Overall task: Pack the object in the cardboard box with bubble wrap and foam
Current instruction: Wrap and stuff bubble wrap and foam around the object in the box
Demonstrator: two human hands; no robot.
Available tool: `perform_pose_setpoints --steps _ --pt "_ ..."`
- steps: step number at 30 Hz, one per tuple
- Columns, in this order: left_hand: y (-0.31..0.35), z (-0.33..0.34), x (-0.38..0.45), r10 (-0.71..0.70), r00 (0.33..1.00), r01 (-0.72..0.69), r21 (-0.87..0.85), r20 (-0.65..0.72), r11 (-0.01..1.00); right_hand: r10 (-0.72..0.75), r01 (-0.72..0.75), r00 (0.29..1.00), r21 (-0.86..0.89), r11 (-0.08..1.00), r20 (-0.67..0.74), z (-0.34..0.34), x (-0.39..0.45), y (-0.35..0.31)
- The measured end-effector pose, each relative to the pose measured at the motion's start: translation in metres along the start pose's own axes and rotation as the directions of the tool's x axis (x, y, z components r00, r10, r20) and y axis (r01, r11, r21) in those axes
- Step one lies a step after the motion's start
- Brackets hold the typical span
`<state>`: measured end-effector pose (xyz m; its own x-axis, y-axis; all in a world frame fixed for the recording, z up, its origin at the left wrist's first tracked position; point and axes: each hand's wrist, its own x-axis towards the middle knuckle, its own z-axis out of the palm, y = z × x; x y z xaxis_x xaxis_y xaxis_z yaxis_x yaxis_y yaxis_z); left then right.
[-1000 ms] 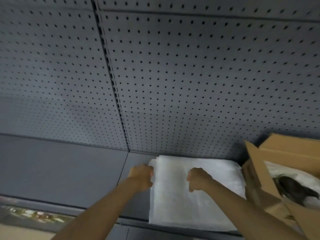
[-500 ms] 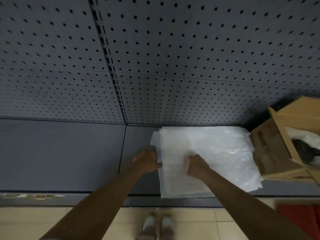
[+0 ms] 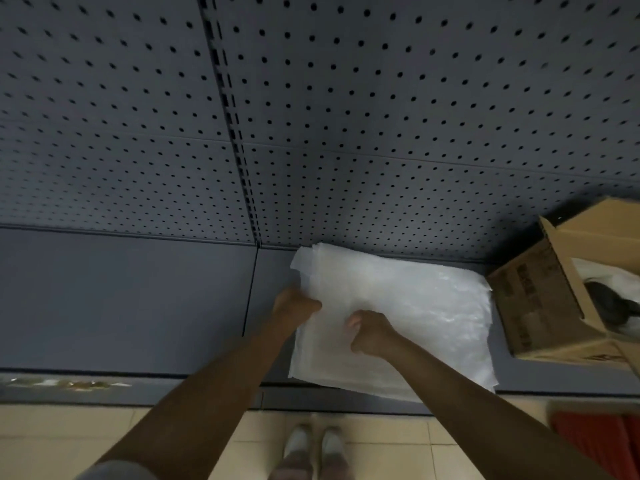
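Note:
A stack of white foam sheets (image 3: 408, 317) lies on the dark grey shelf (image 3: 121, 299), its front edge hanging slightly over the shelf lip. My left hand (image 3: 294, 308) pinches the left edge of the top sheet, which lifts a little off the stack. My right hand (image 3: 369, 332) is closed on the same sheet nearer its middle. At the right stands an open cardboard box (image 3: 540, 299) with a dark object (image 3: 602, 303) wrapped in white material inside; the box is partly cut off by the frame.
A grey pegboard wall (image 3: 346, 116) rises behind the shelf. Below the shelf edge are beige floor tiles (image 3: 86, 431), my shoes (image 3: 313, 445), and something red (image 3: 595, 434) at the lower right.
The view has tilted down, so the floor and shoes now show. Both hands have drawn the top sheet's left side toward me and lifted it off the stack.

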<state>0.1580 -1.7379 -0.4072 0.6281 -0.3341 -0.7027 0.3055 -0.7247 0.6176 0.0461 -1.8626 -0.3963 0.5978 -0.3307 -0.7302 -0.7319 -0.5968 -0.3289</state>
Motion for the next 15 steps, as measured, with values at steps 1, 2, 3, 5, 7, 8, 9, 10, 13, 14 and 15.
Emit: perform_pose_setpoints --steps 1,2,3,5,7,8,9,10,13,14,15 --pt "0.000 -0.011 -0.005 0.007 1.000 -0.008 0.013 0.009 1.000 -0.021 0.021 1.000 0.002 1.000 0.010 -0.001 -0.001 -0.002" --pt "-0.001 -0.023 -0.006 0.025 1.000 -0.025 0.005 0.006 1.000 -0.042 0.042 0.999 -0.001 0.999 0.017 -0.002 -0.003 -0.005" --pt "0.001 -0.036 -0.012 0.045 0.999 -0.045 0.017 -0.008 0.999 -0.057 0.057 0.998 0.000 0.998 0.021 -0.004 -0.003 -0.007" --pt "0.010 -0.061 -0.031 0.090 0.995 -0.089 0.024 -0.052 0.996 -0.082 0.083 0.996 -0.023 0.996 0.029 -0.007 -0.006 -0.009" --pt "0.019 -0.077 -0.047 0.125 0.988 -0.119 0.061 -0.094 0.991 -0.096 0.097 0.995 -0.052 0.994 0.024 -0.012 -0.010 -0.009" --pt "0.027 -0.082 -0.057 0.163 0.982 -0.155 0.088 -0.098 0.984 -0.097 0.098 0.995 -0.066 0.993 0.014 -0.015 -0.012 -0.007" --pt "0.035 -0.084 -0.065 0.204 0.974 -0.193 0.114 -0.099 0.975 -0.093 0.093 0.996 -0.078 0.993 -0.002 -0.019 -0.014 -0.003" --pt "0.043 -0.084 -0.073 0.241 0.966 -0.227 0.130 -0.098 0.965 -0.083 0.081 0.996 -0.091 0.993 -0.017 -0.024 -0.017 0.001" --pt "0.064 -0.069 -0.089 0.329 0.941 -0.297 0.274 -0.077 0.915 -0.030 0.025 0.998 -0.086 0.996 -0.049 -0.041 -0.025 0.020" --pt "0.068 -0.059 -0.091 0.357 0.932 -0.316 0.334 -0.068 0.888 -0.012 0.007 0.998 -0.087 0.996 -0.060 -0.047 -0.027 0.028" --pt "0.072 -0.048 -0.090 0.381 0.923 -0.336 0.372 -0.053 0.865 -0.002 -0.005 0.997 -0.086 0.996 -0.077 -0.052 -0.029 0.038"
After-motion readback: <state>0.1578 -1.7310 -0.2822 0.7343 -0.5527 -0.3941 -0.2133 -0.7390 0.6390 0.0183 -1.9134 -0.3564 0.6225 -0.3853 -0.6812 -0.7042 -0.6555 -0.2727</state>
